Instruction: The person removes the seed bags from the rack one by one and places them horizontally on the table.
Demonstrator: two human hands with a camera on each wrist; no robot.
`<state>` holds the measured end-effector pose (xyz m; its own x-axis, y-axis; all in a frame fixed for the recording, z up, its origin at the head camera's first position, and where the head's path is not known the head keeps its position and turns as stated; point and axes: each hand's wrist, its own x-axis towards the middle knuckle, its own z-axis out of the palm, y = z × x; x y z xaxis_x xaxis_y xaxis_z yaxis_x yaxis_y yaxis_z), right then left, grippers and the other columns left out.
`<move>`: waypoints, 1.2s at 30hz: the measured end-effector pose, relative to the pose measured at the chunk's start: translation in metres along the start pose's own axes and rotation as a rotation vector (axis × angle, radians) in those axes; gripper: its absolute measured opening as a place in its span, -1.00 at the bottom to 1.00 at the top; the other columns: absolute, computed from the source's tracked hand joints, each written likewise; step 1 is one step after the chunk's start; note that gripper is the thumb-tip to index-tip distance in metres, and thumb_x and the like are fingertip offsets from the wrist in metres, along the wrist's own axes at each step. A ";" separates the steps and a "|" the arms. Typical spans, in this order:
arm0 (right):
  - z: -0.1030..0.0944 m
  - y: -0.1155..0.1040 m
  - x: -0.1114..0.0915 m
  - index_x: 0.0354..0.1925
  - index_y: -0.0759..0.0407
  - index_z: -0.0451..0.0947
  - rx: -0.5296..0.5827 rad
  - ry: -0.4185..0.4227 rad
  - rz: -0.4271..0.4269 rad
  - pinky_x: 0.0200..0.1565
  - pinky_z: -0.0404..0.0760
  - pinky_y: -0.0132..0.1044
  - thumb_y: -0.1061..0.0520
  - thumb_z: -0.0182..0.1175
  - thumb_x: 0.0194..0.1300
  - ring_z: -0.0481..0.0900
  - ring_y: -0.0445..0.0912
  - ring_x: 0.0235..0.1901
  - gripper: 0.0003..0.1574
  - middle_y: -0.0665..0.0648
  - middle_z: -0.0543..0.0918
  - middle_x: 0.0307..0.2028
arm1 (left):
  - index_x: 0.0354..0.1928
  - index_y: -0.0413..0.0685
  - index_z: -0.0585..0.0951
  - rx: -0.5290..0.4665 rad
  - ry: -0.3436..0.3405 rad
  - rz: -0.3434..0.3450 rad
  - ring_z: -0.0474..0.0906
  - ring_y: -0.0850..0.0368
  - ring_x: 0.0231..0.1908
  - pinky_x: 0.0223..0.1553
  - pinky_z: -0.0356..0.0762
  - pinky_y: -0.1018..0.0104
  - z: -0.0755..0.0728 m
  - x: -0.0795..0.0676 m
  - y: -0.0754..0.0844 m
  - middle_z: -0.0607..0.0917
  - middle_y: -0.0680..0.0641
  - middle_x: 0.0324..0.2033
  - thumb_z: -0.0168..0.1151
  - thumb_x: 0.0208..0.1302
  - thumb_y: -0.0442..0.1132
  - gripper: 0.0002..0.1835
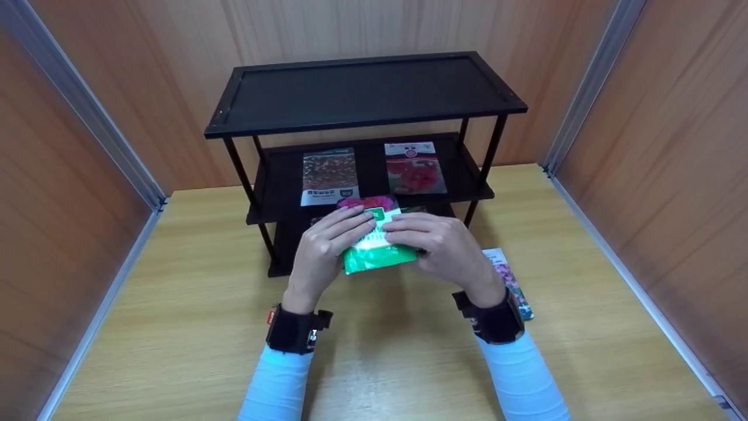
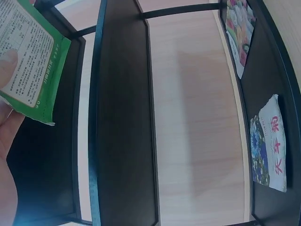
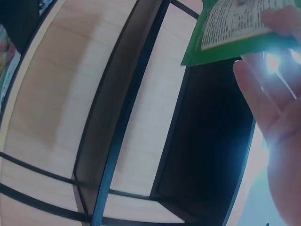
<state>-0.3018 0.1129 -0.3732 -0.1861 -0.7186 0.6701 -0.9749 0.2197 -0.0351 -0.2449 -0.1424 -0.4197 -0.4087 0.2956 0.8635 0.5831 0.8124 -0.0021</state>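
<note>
Plainly, the counter [image 1: 175, 327] before you carries a black three-tier rack [image 1: 362, 93], and your left hand [image 1: 327, 245] and right hand [image 1: 441, 242] are held up in front of it. With that double grip you grasp a green packet [image 1: 377, 257] at its two sides — fingers across the front, thumbs against the printed back — while, on the middle tier [image 1: 371, 161] beyond, a speckled packet [image 1: 330, 172] lies left of a red-flowered packet [image 1: 415, 172], and a purple-flowered packet [image 1: 513, 283] lies on the counter, right of your right hand.
</note>
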 end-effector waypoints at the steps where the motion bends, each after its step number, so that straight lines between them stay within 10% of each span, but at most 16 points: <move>1: -0.002 0.002 -0.001 0.08 0.12 0.85 -0.005 0.007 0.011 0.26 0.78 -0.13 0.37 0.47 0.32 0.81 0.00 0.21 -0.61 0.10 0.87 0.12 | 0.20 0.01 0.81 -0.004 0.002 0.000 0.81 -0.01 0.21 0.32 0.73 0.06 0.001 0.000 0.000 0.88 -0.04 0.12 0.52 0.29 -0.45 -0.55; 8: -0.018 0.009 -0.009 0.06 0.14 0.84 0.065 0.057 0.413 0.00 0.82 -0.14 0.29 0.30 0.47 0.80 -0.02 0.11 -0.71 0.08 0.86 0.12 | 0.19 0.01 0.82 -0.007 0.004 0.000 0.81 -0.01 0.20 0.32 0.74 0.06 0.007 -0.002 0.001 0.88 -0.04 0.11 0.51 0.31 -0.45 -0.57; 15: -0.016 0.009 -0.004 0.15 0.24 0.76 0.381 0.077 0.828 0.06 0.82 -0.21 0.16 0.28 0.57 0.86 0.04 0.00 -0.69 0.20 0.89 -0.02 | 0.17 0.01 0.83 -0.008 0.004 0.049 0.82 -0.02 0.20 0.31 0.74 0.04 0.015 -0.001 0.002 0.88 -0.05 0.11 0.54 0.27 -0.44 -0.57; 25: 0.005 0.011 0.003 0.26 0.31 0.71 0.482 -0.082 1.003 -0.08 0.79 -0.32 0.01 0.31 0.56 0.81 -0.10 -0.13 -0.50 0.26 0.88 -0.02 | 0.19 0.04 0.82 0.010 -0.048 0.056 0.80 -0.01 0.23 0.29 0.74 0.05 0.025 -0.003 0.009 0.87 -0.02 0.13 0.59 0.23 -0.42 -0.52; 30: 0.006 0.013 0.003 0.36 0.36 0.62 0.542 -0.086 1.031 -0.38 0.52 -0.47 0.09 0.34 0.52 0.65 -0.23 -0.39 -0.43 0.24 0.88 -0.26 | 0.21 0.05 0.81 0.022 -0.067 0.044 0.79 0.00 0.24 0.30 0.73 0.07 0.026 -0.002 0.009 0.87 -0.01 0.15 0.60 0.21 -0.40 -0.50; 36: 0.004 0.016 0.004 0.40 0.37 0.57 0.651 -0.061 1.061 -0.24 0.66 -0.54 0.18 0.35 0.50 0.73 -0.30 -0.30 -0.40 0.27 0.90 -0.13 | 0.19 0.05 0.82 0.026 -0.067 0.064 0.80 0.01 0.23 0.30 0.74 0.08 0.027 -0.001 0.008 0.87 -0.01 0.14 0.61 0.20 -0.40 -0.50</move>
<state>-0.3182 0.1109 -0.3745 -0.9064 -0.4193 0.0517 -0.2159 0.3546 -0.9097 -0.2588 -0.1223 -0.4341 -0.4177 0.3792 0.8257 0.5915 0.8033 -0.0698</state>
